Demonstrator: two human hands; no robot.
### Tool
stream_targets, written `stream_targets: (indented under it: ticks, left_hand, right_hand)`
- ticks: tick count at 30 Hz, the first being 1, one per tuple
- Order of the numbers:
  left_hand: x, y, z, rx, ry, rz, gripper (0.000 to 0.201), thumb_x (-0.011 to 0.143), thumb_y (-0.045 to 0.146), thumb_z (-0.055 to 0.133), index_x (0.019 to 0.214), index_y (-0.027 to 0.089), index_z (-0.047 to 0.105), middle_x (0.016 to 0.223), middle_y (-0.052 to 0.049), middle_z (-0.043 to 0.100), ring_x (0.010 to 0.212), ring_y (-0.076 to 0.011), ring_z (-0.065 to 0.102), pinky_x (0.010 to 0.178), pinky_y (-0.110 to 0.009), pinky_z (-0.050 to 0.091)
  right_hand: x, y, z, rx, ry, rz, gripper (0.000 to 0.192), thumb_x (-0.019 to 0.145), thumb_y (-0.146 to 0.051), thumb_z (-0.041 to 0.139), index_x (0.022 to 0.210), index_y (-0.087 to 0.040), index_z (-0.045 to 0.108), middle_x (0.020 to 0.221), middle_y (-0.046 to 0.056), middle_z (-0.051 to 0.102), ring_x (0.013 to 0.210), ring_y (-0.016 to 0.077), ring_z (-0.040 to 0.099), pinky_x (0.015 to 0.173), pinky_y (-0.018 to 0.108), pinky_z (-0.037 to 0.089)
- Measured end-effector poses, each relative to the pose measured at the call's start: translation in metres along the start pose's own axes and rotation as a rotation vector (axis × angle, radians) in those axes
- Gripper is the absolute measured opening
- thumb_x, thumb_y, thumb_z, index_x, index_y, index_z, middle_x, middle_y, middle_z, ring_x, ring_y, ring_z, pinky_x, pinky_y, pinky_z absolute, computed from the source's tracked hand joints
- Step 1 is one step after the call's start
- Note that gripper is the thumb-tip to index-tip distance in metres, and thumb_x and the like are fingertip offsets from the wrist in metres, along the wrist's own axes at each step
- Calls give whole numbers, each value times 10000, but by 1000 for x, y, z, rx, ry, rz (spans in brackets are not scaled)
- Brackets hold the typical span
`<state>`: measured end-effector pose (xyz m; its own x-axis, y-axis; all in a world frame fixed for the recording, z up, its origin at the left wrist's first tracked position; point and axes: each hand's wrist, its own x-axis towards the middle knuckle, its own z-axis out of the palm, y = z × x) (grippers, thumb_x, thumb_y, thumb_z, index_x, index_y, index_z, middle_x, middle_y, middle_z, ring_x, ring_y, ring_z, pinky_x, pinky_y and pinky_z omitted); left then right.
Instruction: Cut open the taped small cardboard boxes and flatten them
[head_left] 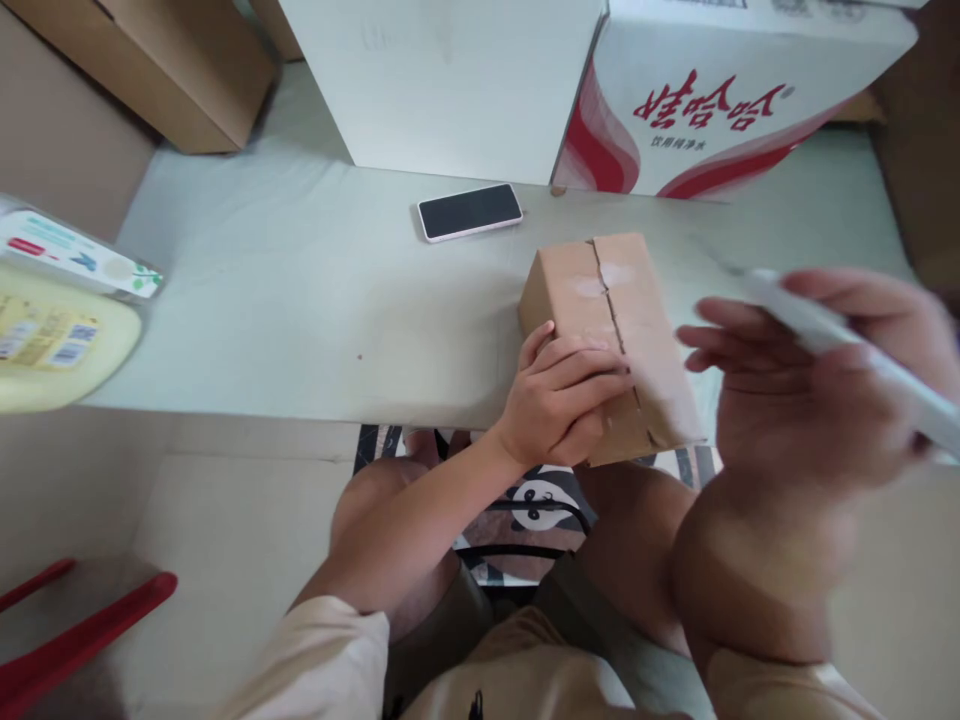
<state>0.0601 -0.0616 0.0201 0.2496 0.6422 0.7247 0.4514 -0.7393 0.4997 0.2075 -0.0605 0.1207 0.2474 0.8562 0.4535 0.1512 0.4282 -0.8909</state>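
A small brown cardboard box (652, 320) sits at the front edge of the table, with a split seam along its top and a pale patch near the far end. My left hand (559, 400) grips its near left side, fingers laid over the top by the seam. Off to the right of the box, my right hand (817, 390) is raised and blurred by motion. It holds a slim white-handled tool (810, 320) with a thin pointed tip aimed away to the left; its exact kind is too blurred to tell. The tip is apart from the box.
A phone (470, 212) lies on the pale-covered table (300, 300). Large white cartons (465, 90), one with red print (709, 110), stand behind it. A brown carton (202, 90) and a yellow bottle (67, 340) are at left. Red handles (97, 635) show lower left.
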Motion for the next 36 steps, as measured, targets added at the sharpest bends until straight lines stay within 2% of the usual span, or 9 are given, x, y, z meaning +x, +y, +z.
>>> stream_targets:
  ticks: [2,4,6,13,18,23,27,32,36]
  left_hand:
    - [-2,3,2,11,18,-6,417,937,311,388,1141,263,748,1162,-30,775,1182,-226,636,1292,-441,160]
    - [-3,5,3,20,-1,-18,415,935,319,395,1156,273,743,1169,-23,773,1196,-223,631,1296,-432,140]
    - [-4,4,4,21,-16,-23,414,931,325,401,1163,280,742,1169,-17,773,1199,-224,628,1299,-429,130]
    - [-2,2,5,-27,39,14,405,926,295,413,1168,263,737,1153,-27,775,1194,-227,634,1296,-428,139]
    - [-3,2,6,-19,21,6,422,940,324,390,1172,278,739,1155,-24,773,1197,-235,631,1296,-442,141]
    - [-5,1,6,13,-27,-13,403,932,337,419,1183,291,730,1171,-23,769,1211,-236,630,1297,-433,129]
    - [-5,2,6,0,3,6,399,937,334,416,1176,282,733,1170,-27,770,1208,-231,630,1297,-412,130]
    - [-4,1,6,33,-5,-1,416,953,352,388,1165,292,741,1164,-13,773,1197,-220,631,1300,-408,120]
    - [-6,1,7,18,-25,-13,402,940,351,416,1167,286,741,1171,-11,773,1207,-222,628,1305,-410,123]
  right_hand:
    - [2,10,2,-150,-124,-22,313,943,-508,551,1079,-311,753,796,25,750,668,217,697,554,361,506]
    - [6,20,0,-341,-245,-61,436,1001,-565,443,1090,-276,757,797,44,720,697,207,674,637,381,525]
    - [9,25,-3,-474,-321,-105,478,1008,-588,427,1055,-258,769,824,56,713,728,207,673,711,402,544]
    - [8,24,-2,-552,-244,-68,302,972,-453,580,1121,-249,746,958,65,779,824,229,739,762,412,589]
    - [6,22,-2,-566,-287,-58,296,972,-426,554,1104,-252,754,1015,79,781,884,239,738,783,411,592]
    - [9,20,-3,-544,-268,-142,273,978,-430,534,1046,-276,749,860,38,731,761,199,678,715,376,559]
    - [9,19,-4,-517,-318,-154,245,972,-430,572,918,-270,750,762,14,686,681,177,634,655,346,514]
    - [5,22,-6,-417,-314,-63,247,945,-428,603,1065,-267,748,853,16,727,726,189,662,713,363,522]
    - [2,21,-5,-400,-248,-40,281,926,-425,609,1070,-252,778,784,15,718,662,189,643,646,357,517]
